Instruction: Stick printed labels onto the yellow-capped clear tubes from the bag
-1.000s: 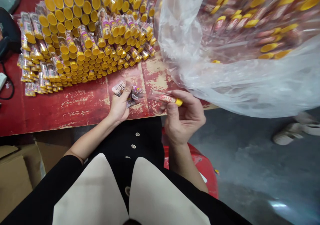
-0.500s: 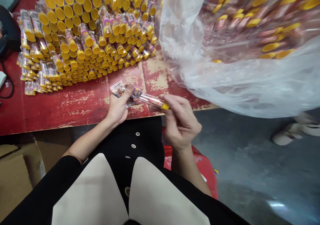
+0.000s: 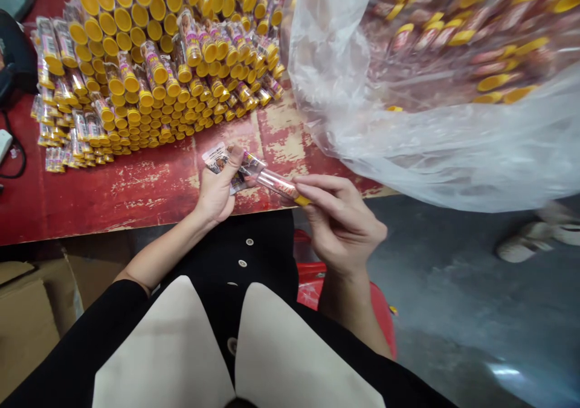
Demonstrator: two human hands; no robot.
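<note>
My left hand (image 3: 218,184) is closed on a small bunch of printed plastic sleeves (image 3: 214,155), the thumb pressed on top of them. My right hand (image 3: 347,223) pinches a clear tube (image 3: 277,184) by its yellow-capped end. The tube slants down to the right, and its far end meets the mouth of a sleeve (image 3: 252,162) at my left fingers. Whether that end sits inside the sleeve, I cannot tell. Both hands are near the front edge of the red, worn table (image 3: 118,196).
A large pile of wrapped, yellow-capped tubes (image 3: 149,93) lies at the back left. To the right, a big clear plastic bag (image 3: 408,148) full of similar tubes overhangs the table edge. A red stool (image 3: 383,317) and cardboard boxes (image 3: 27,317) are below. A shoe (image 3: 521,246) shows at far right.
My right hand has moved a little to the right and down, and the tube has shifted with it. The left hand stays nearly in place, with more of the sleeve showing.
</note>
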